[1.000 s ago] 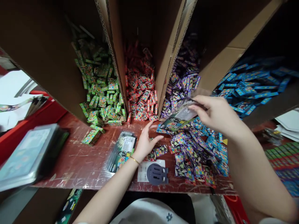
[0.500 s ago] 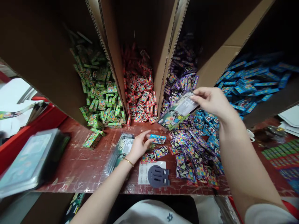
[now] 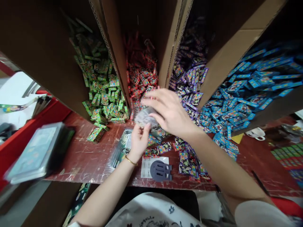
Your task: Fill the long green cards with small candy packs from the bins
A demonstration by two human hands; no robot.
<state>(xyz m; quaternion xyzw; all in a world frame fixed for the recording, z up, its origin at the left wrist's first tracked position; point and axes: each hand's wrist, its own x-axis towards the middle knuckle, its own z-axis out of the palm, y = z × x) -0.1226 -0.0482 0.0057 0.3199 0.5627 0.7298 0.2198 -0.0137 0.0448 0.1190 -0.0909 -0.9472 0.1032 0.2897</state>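
Note:
A clear plastic bag with a printed card (image 3: 145, 117), blurred, is pinched at its near edge between the thumb and fingers of my left hand (image 3: 138, 142). My right hand (image 3: 169, 112) is over the bag's right side, its bent fingers smeared by motion in front of the red packets (image 3: 142, 80). Whether it grips anything is hidden. Below the bag, small mixed-colour packets (image 3: 164, 147) lie on the red table (image 3: 82, 160). Left of my left wrist is a stack of printed bags (image 3: 121, 148). A dark slotted disc (image 3: 161, 171) rests on a white label sheet (image 3: 145, 167).
Tall cardboard partitions (image 3: 111, 53) separate piles of green packets (image 3: 106, 97), red ones, purple packets (image 3: 191, 85) and blue packets (image 3: 248, 85). A stack of plastic sleeves (image 3: 35, 151) and a red bin (image 3: 56, 112) stand left. A white cup (image 3: 257, 134) is at right.
My right hand has moved left from the purple pile with the printed bag. My left hand has left the blue packet on the table and now pinches the bag's edge.

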